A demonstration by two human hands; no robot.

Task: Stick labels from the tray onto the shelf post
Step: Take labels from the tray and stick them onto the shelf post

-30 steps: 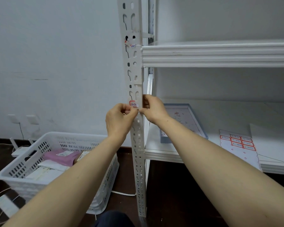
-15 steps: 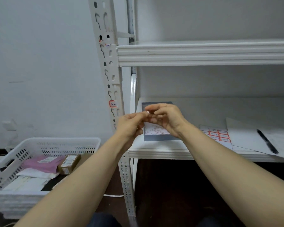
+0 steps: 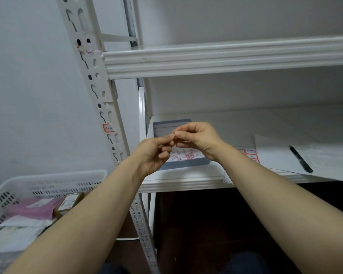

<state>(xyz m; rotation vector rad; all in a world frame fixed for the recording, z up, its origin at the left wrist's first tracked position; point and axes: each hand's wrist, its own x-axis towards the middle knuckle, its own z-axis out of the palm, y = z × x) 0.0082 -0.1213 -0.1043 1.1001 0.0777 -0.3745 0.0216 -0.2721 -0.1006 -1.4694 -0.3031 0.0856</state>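
Both hands meet fingertip to fingertip above the blue tray; the left hand and right hand are pinched together, on what I cannot tell. 1 red-bordered label already sits on the shelf post; such labels are likely light, limp and tacky, best pinched by 1 corner.
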